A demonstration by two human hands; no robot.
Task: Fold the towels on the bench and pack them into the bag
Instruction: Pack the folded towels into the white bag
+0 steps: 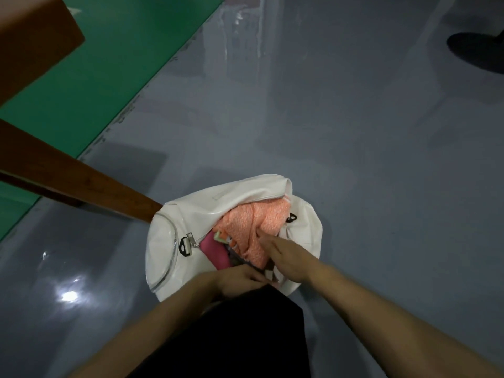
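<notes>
**Bag Packing Station: Observed Condition**

The work area was a glossy grey-blue floor (pixel 354 132) that carried light reflections at lower left. A green floor section (pixel 114 66) bordered it at upper left. Brown wooden bench members (pixel 68 175) crossed the left side of the view, and one of them ended against the bag's upper left edge. A dark round base (pixel 474 50) stood on the floor at upper right, well apart from the bag.

The white bag (pixel 207 214) lay on the floor, unzipped, with its opening facing up. An orange towel (pixel 256 222) filled the upper part of the opening. A pink towel (pixel 214 252) lay beside it toward the zipper end. A patterned item sat between them (too small to identify). The zipper pull (pixel 191 238) and a black ring (pixel 184 246) lay at the left end of the opening.

The right hand (pixel 286 257) rested on the orange towel, fingers extended and held together, pressing down into the bag. The left hand (pixel 240 279) sat at the near edge of the opening, partly hidden behind the person's dark garment (pixel 245 336); whether its fingers gripped anything could not be determined.
</notes>
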